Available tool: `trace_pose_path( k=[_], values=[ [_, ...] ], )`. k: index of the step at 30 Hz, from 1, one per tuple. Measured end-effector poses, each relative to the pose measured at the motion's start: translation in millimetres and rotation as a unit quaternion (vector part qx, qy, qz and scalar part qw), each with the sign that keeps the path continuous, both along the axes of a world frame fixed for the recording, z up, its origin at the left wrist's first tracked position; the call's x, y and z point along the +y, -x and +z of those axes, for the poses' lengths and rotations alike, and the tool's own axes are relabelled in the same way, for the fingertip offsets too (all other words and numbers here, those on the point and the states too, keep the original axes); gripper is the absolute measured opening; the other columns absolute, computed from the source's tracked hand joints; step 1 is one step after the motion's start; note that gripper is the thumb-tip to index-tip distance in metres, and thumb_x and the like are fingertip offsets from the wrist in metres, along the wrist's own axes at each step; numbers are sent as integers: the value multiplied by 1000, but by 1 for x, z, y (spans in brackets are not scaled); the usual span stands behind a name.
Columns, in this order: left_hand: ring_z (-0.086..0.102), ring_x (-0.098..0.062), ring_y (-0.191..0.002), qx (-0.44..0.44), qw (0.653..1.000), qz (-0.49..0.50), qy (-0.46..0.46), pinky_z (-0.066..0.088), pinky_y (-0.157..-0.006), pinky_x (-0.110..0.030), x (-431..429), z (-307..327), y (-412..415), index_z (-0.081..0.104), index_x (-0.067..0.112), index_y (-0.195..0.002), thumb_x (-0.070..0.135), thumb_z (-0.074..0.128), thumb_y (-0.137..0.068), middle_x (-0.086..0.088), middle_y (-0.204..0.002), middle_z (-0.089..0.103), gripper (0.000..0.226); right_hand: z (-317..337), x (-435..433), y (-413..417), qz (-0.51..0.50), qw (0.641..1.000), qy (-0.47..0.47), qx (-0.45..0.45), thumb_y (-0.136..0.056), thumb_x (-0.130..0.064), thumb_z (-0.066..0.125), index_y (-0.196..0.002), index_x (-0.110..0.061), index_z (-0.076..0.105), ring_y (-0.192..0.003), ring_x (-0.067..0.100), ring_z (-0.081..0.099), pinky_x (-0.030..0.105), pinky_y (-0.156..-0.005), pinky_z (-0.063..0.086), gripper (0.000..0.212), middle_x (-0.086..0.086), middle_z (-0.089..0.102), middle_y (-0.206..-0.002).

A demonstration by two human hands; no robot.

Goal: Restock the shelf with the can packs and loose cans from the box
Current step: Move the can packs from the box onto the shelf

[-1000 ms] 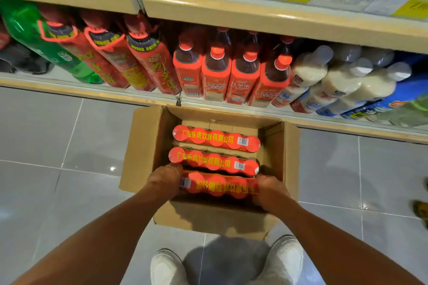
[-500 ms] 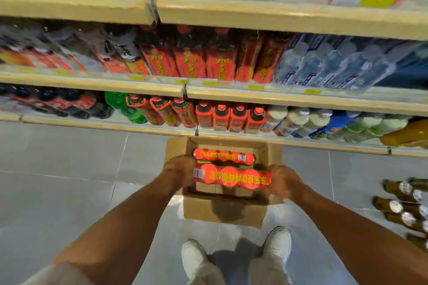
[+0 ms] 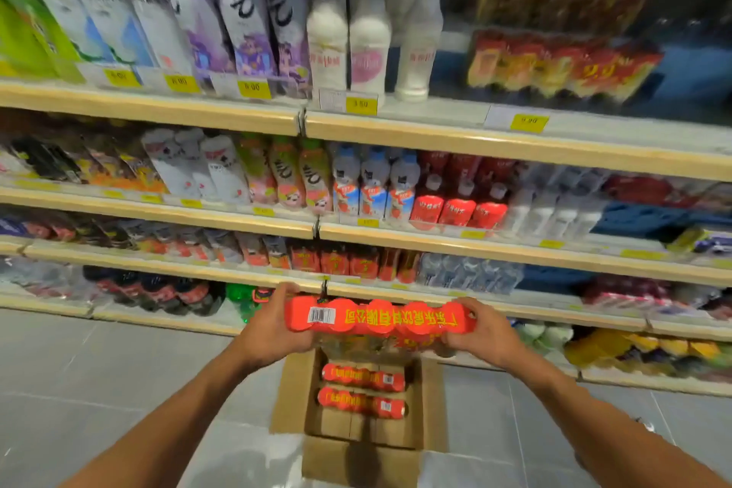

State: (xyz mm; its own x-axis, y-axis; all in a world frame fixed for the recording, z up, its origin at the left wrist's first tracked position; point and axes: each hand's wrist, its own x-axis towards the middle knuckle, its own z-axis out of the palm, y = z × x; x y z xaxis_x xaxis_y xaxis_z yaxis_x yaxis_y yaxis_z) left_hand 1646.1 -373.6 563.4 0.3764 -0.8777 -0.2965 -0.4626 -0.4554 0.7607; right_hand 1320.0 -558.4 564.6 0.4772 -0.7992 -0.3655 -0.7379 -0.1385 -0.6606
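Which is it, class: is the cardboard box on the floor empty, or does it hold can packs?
Not empty. The open cardboard box holds two red can packs; a third pack is held above it by both hands.

The can pack (image 3: 378, 320) held between the left hand (image 3: 273, 329) and the right hand (image 3: 481, 337) is wrapped in thin plastic film, orange-red and glossy on top, clear and crinkled lower down. The two packs (image 3: 362, 390) in the box have the same shiny film. The box (image 3: 358, 460) is plain brown cardboard, matt and slightly rough, with folded flaps. The floor (image 3: 99, 388) is grey tile, smooth with a soft sheen. The shelf edges (image 3: 495, 147) look like matt, cream-coloured painted board or metal; which one cannot be told. The price tags (image 3: 361, 105) are yellow paper. The white bottles (image 3: 368, 40) look like smooth plastic.
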Motion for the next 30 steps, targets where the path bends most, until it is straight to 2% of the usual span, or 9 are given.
trace_pose_path(
  k=[2,4,10,13,15,18,21,25,30],
  values=[
    [68,-12,-90,36,997,44,61,57,-66,-25,2,31,2,40,31,-118,16,85,-72,3,-108,63,66,30,0,3,-45,997,2,-57,-62,-26,89,-110,-31,61,-85,8,69,24,-69,56,56,-7,71,-97],
    [66,-13,-98,59,988,72,119,58,-78,-29,0,61,3,43,30,-116,15,83,-77,3,-113,63,58,61,2,2,-78,989,0,-124,-68,-20,90,-108,-29,57,-91,12,68,20,-65,54,53,-4,69,-103],
    [60,-6,-112,98,965,61,234,51,-95,-34,-19,139,-7,50,36,-121,32,85,-74,12,-121,63,58,137,2,-4,-153,946,16,-285,-73,-23,87,-111,-24,57,-97,7,62,26,-75,53,49,-8,65,-110],
    [59,0,-112,88,958,36,272,48,-92,-23,-33,169,-9,48,43,-122,25,82,-78,16,-123,61,59,163,-4,-5,-190,917,21,-349,-72,-21,87,-113,-24,62,-100,19,69,41,-78,60,49,2,72,-111],
    [58,4,-109,80,950,27,300,47,-84,-15,-41,190,-2,48,42,-124,23,79,-82,18,-121,61,56,185,-7,-1,-198,901,34,-385,-72,-18,87,-115,-24,64,-102,20,69,42,-77,61,49,3,72,-113],
    [59,4,-105,87,940,18,330,51,-76,-15,-58,215,6,50,44,-120,18,77,-84,18,-117,61,52,212,-9,10,-187,894,74,-399,-71,-13,87,-120,-31,64,-103,16,69,35,-77,58,56,-3,74,-110],
    [59,-1,-110,89,934,6,345,52,-84,-22,-77,229,13,51,43,-125,22,79,-81,12,-122,63,56,230,-14,24,-183,896,104,-392,-71,-12,87,-126,-38,58,-106,12,66,41,-90,56,67,-8,71,-114],
    [62,-11,-112,105,934,-1,342,55,-93,-41,-106,241,29,47,45,-119,30,83,-77,10,-122,65,57,244,-30,48,-222,880,117,-403,-65,-18,91,-123,-23,59,-108,17,66,40,-91,56,67,-1,69,-115],
    [62,-1,-102,85,933,2,351,51,-82,-24,-145,251,66,47,37,-119,30,80,-80,17,-109,65,52,260,-61,73,-240,865,157,-412,-69,-18,89,-118,-23,66,-103,11,66,28,-74,52,54,-4,73,-110]
  ],
)
